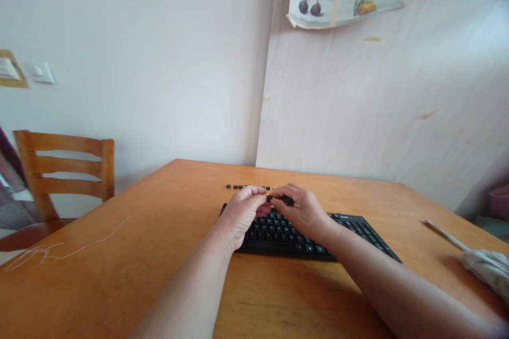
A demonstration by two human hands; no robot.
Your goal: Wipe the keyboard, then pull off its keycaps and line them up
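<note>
My left hand (245,212) is closed in a pinch, with thumb and forefinger on a small black keycap (269,198). My right hand (303,208) meets it from the other side, its fingertips closed on the same small piece. A dark shape shows under the right fingers; I cannot make out what it is. Both hands are over the black keyboard (274,246), whose upper middle they partly hide. Just beyond the hands, small black keycaps (235,187) lie in a row on the wooden table (167,222), some of them hidden by my fingers.
A thin white thread (91,244) lies loose at the table's left. On the right are a thin stick (447,235) and a crumpled pale cloth (487,270). A wooden chair (67,164) stands left of the table, and the wall (191,63) rises behind it.
</note>
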